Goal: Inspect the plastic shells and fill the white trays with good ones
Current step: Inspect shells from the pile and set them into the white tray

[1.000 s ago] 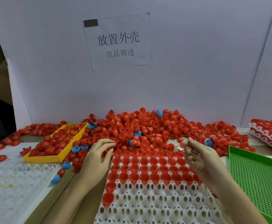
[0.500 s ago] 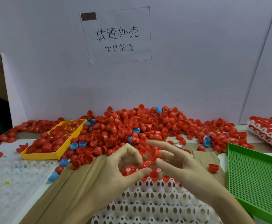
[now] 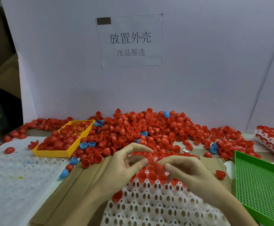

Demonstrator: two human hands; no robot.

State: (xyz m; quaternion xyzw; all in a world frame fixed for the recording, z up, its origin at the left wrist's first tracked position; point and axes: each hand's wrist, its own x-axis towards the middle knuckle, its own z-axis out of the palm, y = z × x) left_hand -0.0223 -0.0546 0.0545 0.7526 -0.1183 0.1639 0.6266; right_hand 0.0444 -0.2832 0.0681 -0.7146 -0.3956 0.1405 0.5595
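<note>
- A red shell [image 3: 158, 168] sits between both hands over the far rows of the white tray [image 3: 151, 207], just above shells already seated there.
- The right hand [image 3: 187, 174] pinches it, fingers curled close.
- The left hand [image 3: 125, 165] arches beside it, thumb and forefinger nearly meeting (whether they touch a shell is unclear).
- The pile [image 3: 142, 128] lies behind.

Paper sign [image 3: 129, 40] on white backboard [image 3: 198, 79]: "放置外壳", smaller "次品筛选" below
</note>
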